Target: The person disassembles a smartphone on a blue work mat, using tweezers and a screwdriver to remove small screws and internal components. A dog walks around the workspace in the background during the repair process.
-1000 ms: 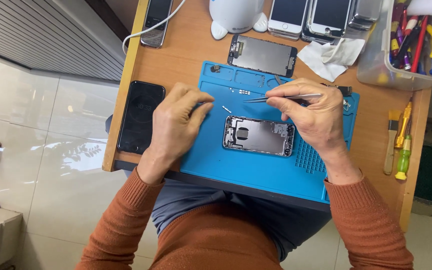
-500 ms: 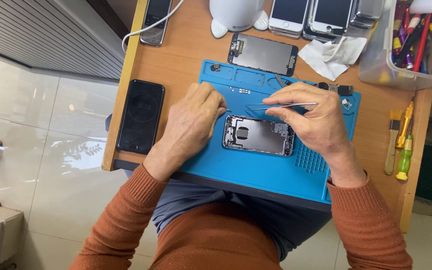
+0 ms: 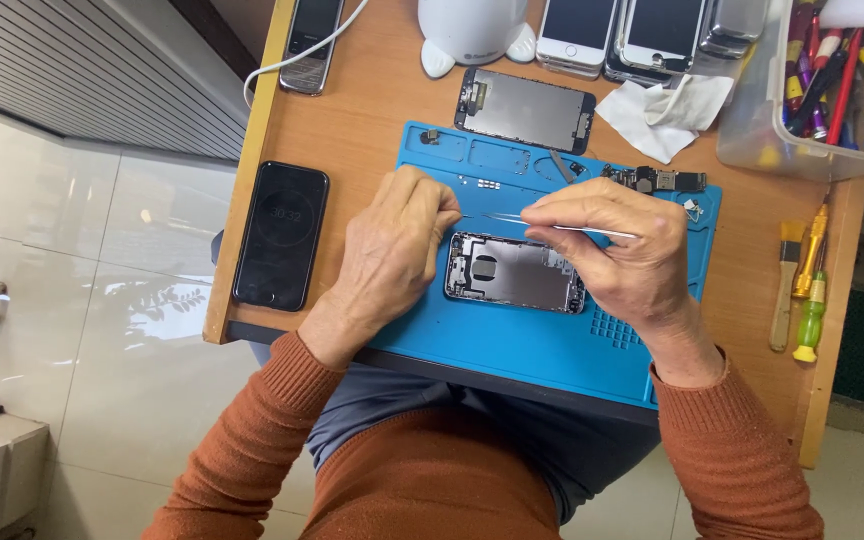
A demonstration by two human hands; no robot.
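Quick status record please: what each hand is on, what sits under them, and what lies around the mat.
left hand: rests on the blue work mat, fingers curled at the left end of the opened phone body
right hand: pinches thin metal tweezers, tips pointing left toward the left hand
phone body: lies flat on the mat, inside facing up
left of mat: black phone, screen up
above mat: detached screen panel
right of mat: brush and small screwdrivers
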